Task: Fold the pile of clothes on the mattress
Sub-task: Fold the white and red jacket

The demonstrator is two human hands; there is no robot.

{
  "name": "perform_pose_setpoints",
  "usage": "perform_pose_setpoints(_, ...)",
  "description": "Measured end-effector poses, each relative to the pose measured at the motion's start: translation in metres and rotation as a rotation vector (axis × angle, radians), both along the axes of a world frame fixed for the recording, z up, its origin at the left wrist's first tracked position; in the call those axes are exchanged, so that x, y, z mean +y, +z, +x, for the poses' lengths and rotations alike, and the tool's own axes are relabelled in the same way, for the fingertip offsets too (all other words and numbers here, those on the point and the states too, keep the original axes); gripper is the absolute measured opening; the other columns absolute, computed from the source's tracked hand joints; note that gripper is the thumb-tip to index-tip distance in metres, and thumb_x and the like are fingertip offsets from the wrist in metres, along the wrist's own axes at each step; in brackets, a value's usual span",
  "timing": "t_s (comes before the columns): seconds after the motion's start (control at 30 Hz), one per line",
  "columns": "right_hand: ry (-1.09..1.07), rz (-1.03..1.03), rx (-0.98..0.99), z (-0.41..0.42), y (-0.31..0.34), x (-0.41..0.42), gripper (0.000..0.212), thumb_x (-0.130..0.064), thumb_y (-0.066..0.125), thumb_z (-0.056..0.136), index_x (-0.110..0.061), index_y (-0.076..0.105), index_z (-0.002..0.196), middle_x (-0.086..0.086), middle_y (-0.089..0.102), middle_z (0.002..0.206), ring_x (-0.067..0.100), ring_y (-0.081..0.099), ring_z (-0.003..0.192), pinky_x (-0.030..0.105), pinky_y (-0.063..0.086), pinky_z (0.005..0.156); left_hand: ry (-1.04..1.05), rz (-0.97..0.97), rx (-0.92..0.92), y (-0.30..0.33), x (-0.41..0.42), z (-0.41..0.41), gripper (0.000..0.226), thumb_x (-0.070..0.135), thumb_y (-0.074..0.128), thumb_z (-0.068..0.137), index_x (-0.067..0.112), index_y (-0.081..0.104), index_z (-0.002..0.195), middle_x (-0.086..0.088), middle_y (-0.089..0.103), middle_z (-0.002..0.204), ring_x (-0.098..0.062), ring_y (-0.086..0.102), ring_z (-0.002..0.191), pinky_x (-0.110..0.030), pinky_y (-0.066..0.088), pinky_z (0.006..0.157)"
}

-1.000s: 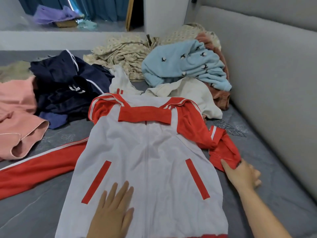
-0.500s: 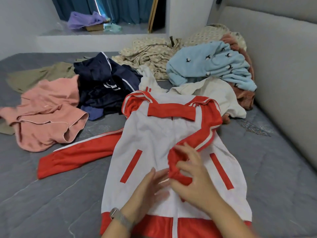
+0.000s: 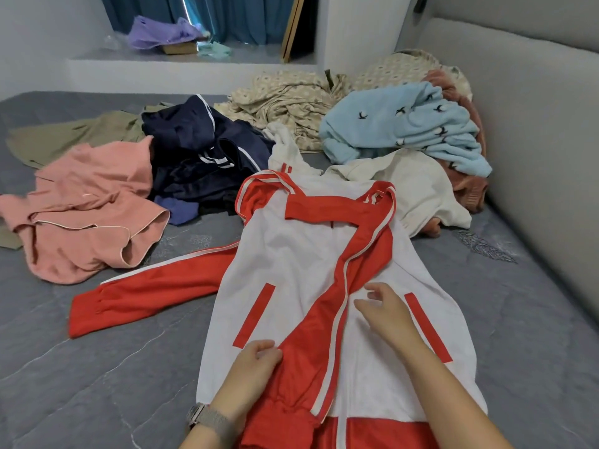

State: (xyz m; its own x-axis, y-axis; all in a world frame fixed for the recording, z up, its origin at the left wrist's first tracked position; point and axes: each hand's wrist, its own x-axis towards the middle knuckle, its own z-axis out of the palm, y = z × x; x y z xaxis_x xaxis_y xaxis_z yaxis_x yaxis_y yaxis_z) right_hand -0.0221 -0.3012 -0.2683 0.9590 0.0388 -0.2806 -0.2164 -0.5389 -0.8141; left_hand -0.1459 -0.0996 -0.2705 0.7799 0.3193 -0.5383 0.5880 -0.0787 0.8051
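Observation:
A white and red zip jacket (image 3: 291, 254) lies front up on the grey mattress (image 3: 81, 377). Its right red sleeve (image 3: 324, 325) is folded diagonally across the chest down to the hem. The other red sleeve (image 3: 146, 293) stretches out to the left. My left hand (image 3: 252, 371) grips the folded sleeve's edge near the cuff. My right hand (image 3: 385, 312) hovers over the jacket beside the sleeve, fingers loosely curled and holding nothing. Behind the jacket lies the unfolded pile: a pink garment (image 3: 87, 205), a navy one (image 3: 201, 157), a cream one (image 3: 418, 186) and a light blue one (image 3: 405, 128).
A grey padded headboard (image 3: 534, 140) runs along the right side. A patterned beige cloth (image 3: 291, 105) and an olive garment (image 3: 74, 134) lie at the back. A white ledge (image 3: 181, 64) with a purple cloth (image 3: 158, 32) stands beyond the mattress. Bare mattress shows at the front left.
The right sleeve, bunched beside the jacket a second ago, was carried over the chest and now lies flat diagonally. My left hand took its lower edge; my right hand let go.

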Motion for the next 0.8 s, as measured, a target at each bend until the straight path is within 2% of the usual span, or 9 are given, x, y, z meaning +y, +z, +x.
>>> perform_pose_setpoints(0.13, 0.097, 0.017, -0.010, 0.014, -0.011, 0.010, 0.027, -0.023, 0.060, 0.090, -0.032, 0.063, 0.115, -0.009, 0.062, 0.116, 0.007, 0.057, 0.104, 0.028, 0.049, 0.093, -0.215, 0.829, -0.208, -0.015, 0.002, -0.002, 0.036, 0.033, 0.062, 0.086, 0.031, 0.053, 0.120, 0.011, 0.051, 0.119, -0.014, 0.061, 0.098, -0.030, 0.049, 0.076)
perform_pose_setpoints(0.23, 0.213, -0.052, -0.113, 0.018, -0.016, 0.025, 0.025, -0.023, 0.058, 0.093, -0.032, 0.070, 0.113, -0.010, 0.064, 0.114, 0.006, 0.057, 0.106, 0.020, 0.041, 0.098, -0.279, 0.744, -0.269, 0.000, -0.021, -0.004, 0.040, 0.070, 0.054, 0.074, 0.042, 0.054, 0.102, 0.024, 0.057, 0.096, 0.001, 0.057, 0.093, -0.019, 0.046, 0.075)
perform_pose_setpoints(0.3, 0.260, -0.058, -0.164, 0.023, -0.022, 0.036, 0.026, -0.025, 0.057, 0.093, -0.034, 0.070, 0.113, -0.011, 0.063, 0.115, 0.011, 0.055, 0.114, 0.030, 0.039, 0.106, -0.417, 0.809, -0.095, -0.002, -0.033, -0.004, 0.067, 0.081, 0.050, 0.064, 0.042, 0.043, 0.117, 0.024, 0.049, 0.115, 0.000, 0.052, 0.106, -0.021, 0.043, 0.086)
perform_pose_setpoints(0.37, 0.281, -0.056, -0.178, 0.027, -0.025, 0.046, 0.029, -0.025, 0.057, 0.090, -0.037, 0.067, 0.115, -0.014, 0.060, 0.120, 0.014, 0.047, 0.121, 0.034, 0.035, 0.109, -0.617, 0.981, 0.074, -0.008, -0.040, -0.001, 0.081, 0.071, 0.053, 0.069, 0.031, 0.029, 0.136, 0.009, 0.037, 0.134, -0.013, 0.045, 0.118, -0.029, 0.042, 0.091)
perform_pose_setpoints(0.43, 0.299, -0.027, -0.174, 0.029, -0.022, 0.054, 0.033, -0.023, 0.058, 0.088, -0.037, 0.065, 0.116, -0.016, 0.057, 0.123, 0.012, 0.039, 0.123, 0.028, 0.030, 0.108, -0.659, 1.038, 0.112, -0.003, -0.043, 0.000, 0.061, 0.053, 0.050, 0.079, 0.028, 0.033, 0.131, 0.003, 0.039, 0.131, -0.019, 0.048, 0.113, -0.032, 0.043, 0.082)
perform_pose_setpoints(0.53, 0.363, 0.144, -0.146, 0.027, -0.015, 0.064, 0.036, -0.028, 0.055, 0.081, -0.047, 0.063, 0.110, -0.019, 0.056, 0.120, 0.007, 0.038, 0.127, 0.034, 0.030, 0.113, -0.525, 0.837, 0.016, 0.007, -0.027, 0.004, 0.020, 0.038, 0.040, 0.081, 0.021, 0.047, 0.088, 0.002, 0.057, 0.092, -0.020, 0.059, 0.090, -0.032, 0.040, 0.071)
perform_pose_setpoints(0.63, 0.286, 0.045, -0.268, 0.027, -0.014, 0.064, 0.038, -0.018, 0.053, 0.091, -0.048, 0.060, 0.112, -0.021, 0.057, 0.118, 0.008, 0.039, 0.126, 0.041, 0.029, 0.111, -0.227, 0.239, 0.053, 0.022, 0.008, 0.030, 0.009, 0.017, 0.053, 0.071, 0.012, 0.054, 0.064, 0.004, 0.056, 0.053, -0.019, 0.051, 0.059, -0.034, 0.034, 0.056)
perform_pose_setpoints(0.73, 0.037, -0.146, -0.269, 0.029, -0.013, 0.057, 0.042, -0.022, 0.056, 0.089, -0.036, 0.054, 0.128, -0.007, 0.052, 0.133, 0.021, 0.039, 0.128, 0.042, 0.031, 0.107, -0.175, 0.160, 0.158, 0.018, 0.049, 0.031, 0.021, -0.013, 0.061, 0.055, -0.002, 0.054, 0.072, -0.003, 0.057, 0.046, -0.023, 0.049, 0.058, -0.024, 0.039, 0.043)
perform_pose_setpoints(0.8, -0.093, -0.187, -0.110, 0.033, -0.018, 0.047, 0.054, -0.024, 0.062, 0.084, -0.031, 0.047, 0.135, 0.004, 0.039, 0.140, 0.030, 0.036, 0.129, 0.039, 0.031, 0.108, -0.001, 0.223, 0.103, 0.009, 0.060, 0.031, 0.017, -0.008, 0.055, 0.074, 0.006, 0.050, 0.066, 0.002, 0.053, 0.048, -0.019, 0.045, 0.053, -0.023, 0.037, 0.047)
